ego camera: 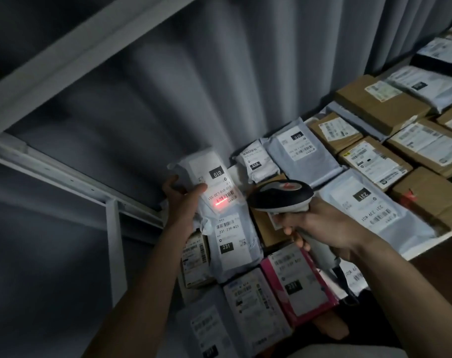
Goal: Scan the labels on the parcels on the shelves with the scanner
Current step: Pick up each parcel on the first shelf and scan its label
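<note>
My left hand (182,202) grips a white parcel (209,174) with a "010" label and lifts it above the shelf at its left end. A red scan line (221,203) glows across the barcode on that label. My right hand (320,226) holds the handle of a black and grey scanner (281,195), whose head points left at the lit label. Below the lifted parcel lies a white bag marked "231" (232,244). More labelled parcels cover the shelf to the right.
Brown cardboard boxes (379,104) and grey mailing bags (302,151) fill the shelf to the right. A pink parcel (310,288) lies under my right wrist. White shelf rails (72,177) run at the left, with a grey curtain (219,73) behind.
</note>
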